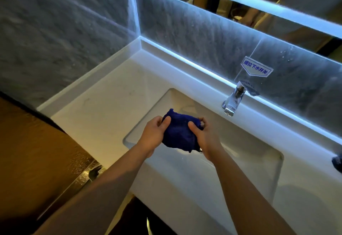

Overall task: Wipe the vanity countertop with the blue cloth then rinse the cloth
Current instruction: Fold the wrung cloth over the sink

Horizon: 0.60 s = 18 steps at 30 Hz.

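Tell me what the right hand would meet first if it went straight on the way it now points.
The blue cloth, which the right hand grips. Beyond it the line seems to reach the far wall of the sink basin, left of the faucet, though depth is unclear.

Two hands (153, 134) (207, 140), one blue cloth (177, 133), one sink (240, 160), one faucet (234, 99).

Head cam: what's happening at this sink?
A person holds the bunched blue cloth over the sink basin. The left hand grips its left side and the right hand its right. The faucet stands behind, to the right of the cloth, and no water stream shows from it. Whether the cloth is wet cannot be told.
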Tool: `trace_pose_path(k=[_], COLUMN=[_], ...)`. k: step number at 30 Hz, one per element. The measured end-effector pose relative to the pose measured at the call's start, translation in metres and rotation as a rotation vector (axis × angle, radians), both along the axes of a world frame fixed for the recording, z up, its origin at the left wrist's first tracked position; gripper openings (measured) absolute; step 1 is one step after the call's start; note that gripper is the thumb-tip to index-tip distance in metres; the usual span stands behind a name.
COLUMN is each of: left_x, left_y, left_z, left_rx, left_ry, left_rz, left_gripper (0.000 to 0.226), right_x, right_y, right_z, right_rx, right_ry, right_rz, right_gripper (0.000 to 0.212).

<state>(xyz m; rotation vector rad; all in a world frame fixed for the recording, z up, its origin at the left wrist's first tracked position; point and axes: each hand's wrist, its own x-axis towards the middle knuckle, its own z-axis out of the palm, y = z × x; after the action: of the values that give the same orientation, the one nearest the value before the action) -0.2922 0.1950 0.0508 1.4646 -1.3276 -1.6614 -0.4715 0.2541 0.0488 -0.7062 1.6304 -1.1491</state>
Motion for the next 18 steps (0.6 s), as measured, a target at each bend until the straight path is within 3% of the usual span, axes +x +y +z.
trace_pose_path(k=[4,8,14,18], left_x=[0.027,0.054,0.094,0.116], left_y=[-0.031,-0.084,-0.174,-0.238], left_z=[-0.004,-0.009,-0.01,-0.006], left_rx=[-0.034,-0.145,-0.264,-0.317], left_ry=[-0.072,-0.263,-0.461,-0.457], left_rz=[0.069,0.079,0.082,0.042], left_gripper=[0.031,0.029,0.033,0.034], right_x=[0.024,0.051,0.095,0.117], right_y=[-0.038,-0.088,-0.178,-0.234], right_z=[-0.002,0.001,0.004,0.003], right_rx=[0.028,0.061,0.053,0.071], right_ry=[0.091,0.138,0.314,0.392], right_rz=[0.074,0.138,0.162,0.154], right_gripper=[0.01,0.002,0.014,0.024])
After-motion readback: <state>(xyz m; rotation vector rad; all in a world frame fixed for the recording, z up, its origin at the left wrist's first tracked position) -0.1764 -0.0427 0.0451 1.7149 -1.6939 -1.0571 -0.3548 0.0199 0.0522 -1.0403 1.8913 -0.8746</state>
